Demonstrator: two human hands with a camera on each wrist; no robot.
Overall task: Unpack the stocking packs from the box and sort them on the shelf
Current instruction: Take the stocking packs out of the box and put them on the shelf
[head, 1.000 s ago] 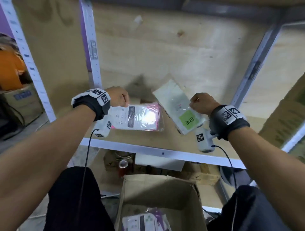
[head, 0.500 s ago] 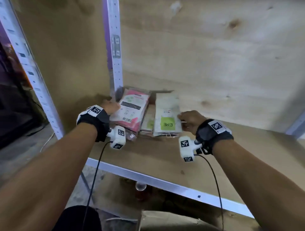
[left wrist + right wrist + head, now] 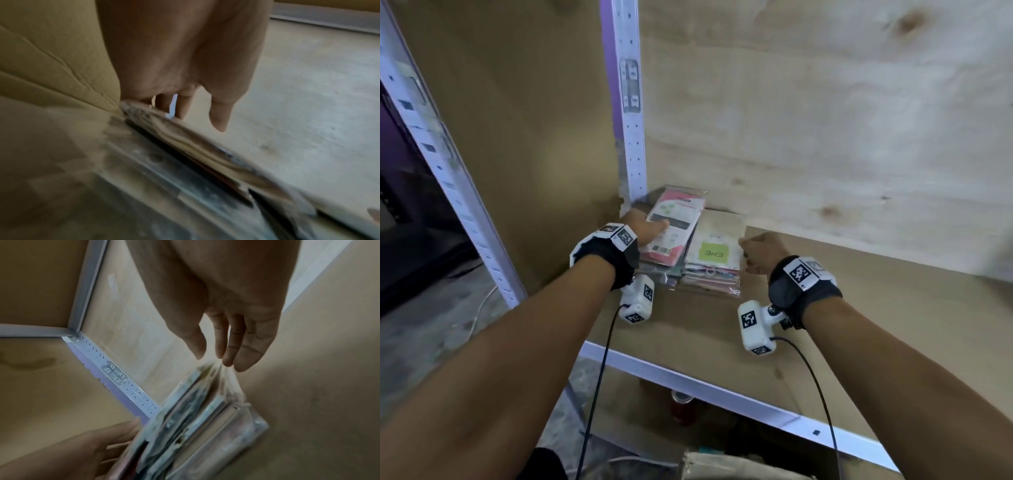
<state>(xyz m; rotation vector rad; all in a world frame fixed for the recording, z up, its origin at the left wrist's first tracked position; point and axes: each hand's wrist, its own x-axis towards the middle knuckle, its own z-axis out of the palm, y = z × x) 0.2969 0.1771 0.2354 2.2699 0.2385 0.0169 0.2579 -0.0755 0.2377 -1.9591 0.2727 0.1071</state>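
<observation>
left hand (image 3: 645, 228) flat on pink stocking pack (image 3: 674, 226), frame centre | right hand (image 3: 763, 251) relaxed, fingertips touching green-label pack (image 3: 717, 245) | both on shelf (image 3: 859, 308)

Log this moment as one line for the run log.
left hand: resting on pink pack | right hand: open at edge of green-label pack | both stacks side by side in shelf corner

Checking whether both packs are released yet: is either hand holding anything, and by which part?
Nothing is gripped. Left hand rests on the pink pack; right hand fingertips touch the green-label pack edge.
</observation>
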